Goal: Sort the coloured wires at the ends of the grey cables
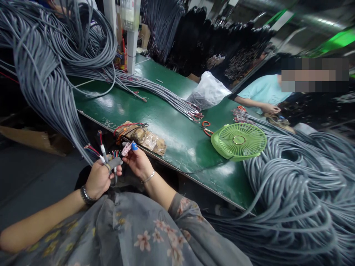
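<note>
My left hand (98, 179) is closed around the ends of grey cables (103, 150). Thin coloured wires (115, 153) fan out from the stripped cable ends above its fingers, and a grey wrap covers its thumb. Just to the right, my right hand (138, 164) has its fingers bent together close to those wires. One of its digits carries a blue cover (134, 146). A pale pink patterned piece (127, 149) shows at its fingertips; whether it is held or wrapped on a finger I cannot tell.
A taped block (151, 141) with wires lies at the green table's (180, 149) near edge. Beyond are a green fan (239, 140), a cable bundle (166, 98) and a plastic bag (210, 90). Cable heaps (299, 184) flank both sides. A person (266, 92) works at right.
</note>
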Demonstrator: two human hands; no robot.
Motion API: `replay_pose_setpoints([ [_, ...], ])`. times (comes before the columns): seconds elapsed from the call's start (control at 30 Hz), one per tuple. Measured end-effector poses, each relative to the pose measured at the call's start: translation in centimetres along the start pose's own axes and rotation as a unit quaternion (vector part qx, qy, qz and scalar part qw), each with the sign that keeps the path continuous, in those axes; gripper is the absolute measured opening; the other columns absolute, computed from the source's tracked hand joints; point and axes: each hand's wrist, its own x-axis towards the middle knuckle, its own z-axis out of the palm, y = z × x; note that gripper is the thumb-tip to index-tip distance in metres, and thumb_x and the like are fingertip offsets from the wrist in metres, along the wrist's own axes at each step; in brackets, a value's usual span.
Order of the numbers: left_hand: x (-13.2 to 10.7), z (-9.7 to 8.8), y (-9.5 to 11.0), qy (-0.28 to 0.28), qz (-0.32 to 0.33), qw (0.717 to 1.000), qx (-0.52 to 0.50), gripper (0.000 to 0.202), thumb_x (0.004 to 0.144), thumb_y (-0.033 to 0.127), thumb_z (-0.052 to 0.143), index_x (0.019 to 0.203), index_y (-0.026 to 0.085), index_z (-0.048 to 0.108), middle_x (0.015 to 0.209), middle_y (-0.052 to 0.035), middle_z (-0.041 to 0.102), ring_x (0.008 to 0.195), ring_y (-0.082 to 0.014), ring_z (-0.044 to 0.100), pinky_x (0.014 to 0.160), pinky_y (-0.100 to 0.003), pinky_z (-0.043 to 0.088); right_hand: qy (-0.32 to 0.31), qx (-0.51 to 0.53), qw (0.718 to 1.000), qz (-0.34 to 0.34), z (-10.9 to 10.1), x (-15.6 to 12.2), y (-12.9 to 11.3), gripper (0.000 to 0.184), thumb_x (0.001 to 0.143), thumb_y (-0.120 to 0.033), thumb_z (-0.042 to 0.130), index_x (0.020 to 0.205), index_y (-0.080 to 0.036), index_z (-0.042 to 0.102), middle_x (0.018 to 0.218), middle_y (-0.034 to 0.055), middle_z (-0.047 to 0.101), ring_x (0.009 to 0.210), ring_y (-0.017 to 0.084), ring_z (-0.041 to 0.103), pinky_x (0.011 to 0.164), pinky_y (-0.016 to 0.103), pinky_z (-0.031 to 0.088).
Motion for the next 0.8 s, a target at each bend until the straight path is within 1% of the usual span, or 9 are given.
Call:
replay_pose_setpoints([
  [0.13,0.2,-0.3,-0.5,-0.011,0.004,1.0,0.019,0.035,0.043,0.036,0.086,0.061,0.019,0.062,0.048,0.0017,0.064,0.039,-0.0109,0.055,0.037,-0.019,0.029,0.008,0.015,1.0,-0.003,-0.2,0.0,0.0,0.028,0.084,-0.045,0.085,0.084,-0.02,0.073,0.075,-0.0004,0.069,0.071,0.013,0.061,0.069,0.024,0.054],
  [0.27,0.3,-0.6,-0.6,-0.029,-0.004,0.999,0.036,0.034,0.045,0.037,0.086,0.061,0.018,0.063,0.048,0.0011,0.063,0.04,-0.0108,0.055,0.038,-0.019,0.03,0.016,0.016,1.0,-0.01,0.1,0.0,0.0,0.03,0.082,-0.047,0.086,0.083,-0.02,0.073,0.077,0.0005,0.071,0.073,0.014,0.063,0.069,0.024,0.054],
  [0.33,0.4,-0.7,-0.6,-0.033,-0.002,0.999,0.037,0.035,0.046,0.038,0.087,0.063,0.019,0.063,0.049,0.0014,0.063,0.04,-0.0109,0.055,0.038,-0.019,0.03,0.013,0.013,1.0,-0.009,0.1,0.0,0.2,0.033,0.082,-0.05,0.085,0.083,-0.02,0.072,0.075,0.0004,0.07,0.071,0.014,0.062,0.067,0.024,0.054],
  [0.43,0.3,-0.8,-0.5,-0.033,0.002,0.999,0.033,0.037,0.046,0.038,0.088,0.066,0.02,0.062,0.051,0.0024,0.063,0.04,-0.0114,0.055,0.038,-0.019,0.03,0.009,0.01,1.0,-0.001,-0.2,0.0,0.5,0.04,0.085,-0.06,0.08,0.082,-0.021,0.07,0.072,-0.0002,0.066,0.068,0.014,0.06,0.065,0.024,0.054],
  [0.53,-0.1,-1.2,-0.5,-0.023,-0.004,0.999,0.029,0.039,0.044,0.038,0.089,0.063,0.019,0.062,0.048,0.0022,0.063,0.04,-0.0111,0.055,0.038,-0.019,0.03,0.012,0.015,1.0,0.01,-0.8,0.0,0.8,0.048,0.087,-0.068,0.074,0.081,-0.021,0.067,0.073,0.0009,0.067,0.068,0.014,0.061,0.064,0.025,0.054],
  [0.6,-0.2,-1.6,-0.6,-0.018,-0.008,0.999,0.031,0.039,0.042,0.039,0.091,0.06,0.019,0.062,0.047,0.0017,0.063,0.04,-0.0111,0.055,0.038,-0.018,0.03,0.015,0.018,1.0,0.011,-1.2,0.0,0.9,0.051,0.086,-0.071,0.072,0.082,-0.021,0.067,0.076,0.002,0.068,0.068,0.014,0.061,0.063,0.024,0.054],
  [0.73,0.1,-2.2,-1.1,-0.019,-0.007,0.999,0.045,0.043,0.04,0.041,0.094,0.06,0.019,0.063,0.048,0.0008,0.064,0.042,-0.013,0.059,0.039,-0.018,0.029,0.017,0.01,1.0,0.004,-1.9,-0.2,1.0,0.049,0.086,-0.068,0.073,0.083,-0.02,0.069,0.081,0.0036,0.071,0.068,0.014,0.06,0.062,0.024,0.053],
  [0.8,0.6,-2.4,-1.5,-0.034,-0.011,0.998,0.057,0.044,0.04,0.042,0.095,0.064,0.019,0.066,0.052,-0.0008,0.067,0.047,-0.0156,0.063,0.039,-0.018,0.026,0.021,-0.001,1.0,-0.005,-2.3,-0.5,1.2,0.045,0.084,-0.064,0.077,0.083,-0.019,0.069,0.083,0.004,0.071,0.068,0.013,0.06,0.063,0.024,0.053],
])
